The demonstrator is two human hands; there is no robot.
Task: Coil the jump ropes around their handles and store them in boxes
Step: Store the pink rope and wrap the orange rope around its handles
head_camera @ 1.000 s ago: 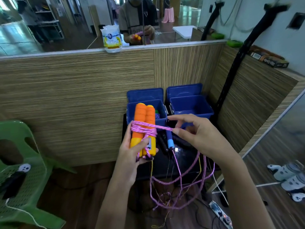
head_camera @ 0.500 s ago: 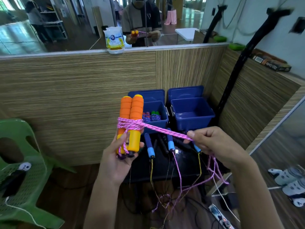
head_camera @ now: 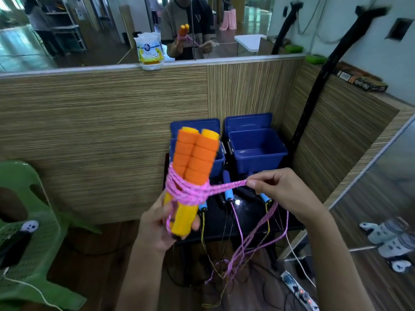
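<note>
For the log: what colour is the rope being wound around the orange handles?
Pink, with a lighter fleck, seen in the head view: rope.

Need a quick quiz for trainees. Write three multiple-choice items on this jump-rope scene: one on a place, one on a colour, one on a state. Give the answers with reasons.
1. Where is the right blue box?
A. On the green chair
B. On the black table by the wood-panelled wall
C. On the floor

2. What colour is the rope around the orange handles?
A. Pink
B. Yellow
C. Black

3. What is the right hand doing?
A. Resting flat
B. Pinching the rope taut
C. Holding a lid

Answers: B, it stands on the black table against the panelling; A, pink turns circle the handles; B, its fingertips pinch the taut strand.
</note>
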